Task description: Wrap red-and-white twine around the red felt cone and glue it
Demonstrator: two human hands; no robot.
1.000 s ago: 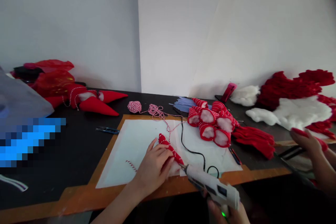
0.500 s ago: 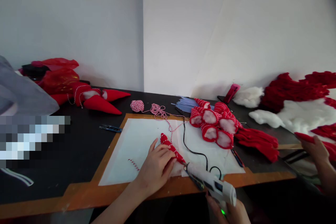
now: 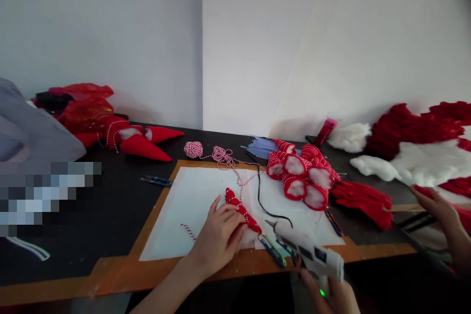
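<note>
A red stuffed cone [image 3: 241, 211] wound with red-and-white cord lies on the white sheet [image 3: 191, 191]. My left hand [image 3: 221, 230] grips its lower side, fingers curled over it. My right hand [image 3: 327, 292] holds a white glue gun [image 3: 309, 250] with a green light. The gun's nozzle points up-left, a little right of the cone's lower end and apart from it. Beneath the nozzle lies a pair of thread snips [image 3: 272, 250]. The cord runs from the cone up to a loose tangle [image 3: 222, 156] and a ball [image 3: 193, 149].
Cord-wrapped stuffed cones [image 3: 294, 189] are piled at right, beside red fabric [image 3: 364, 201]. More red cones [image 3: 145, 147] and blue snips [image 3: 156, 181] lie left. A cord scrap [image 3: 188, 230] is on the sheet. Another person's hand [image 3: 441, 211] is at far right, near white stuffing [image 3: 423, 162].
The glue gun in my right hand has moved right, its nozzle away from the cone's lower end. The snips show more fully. My left hand stays on the cone.
</note>
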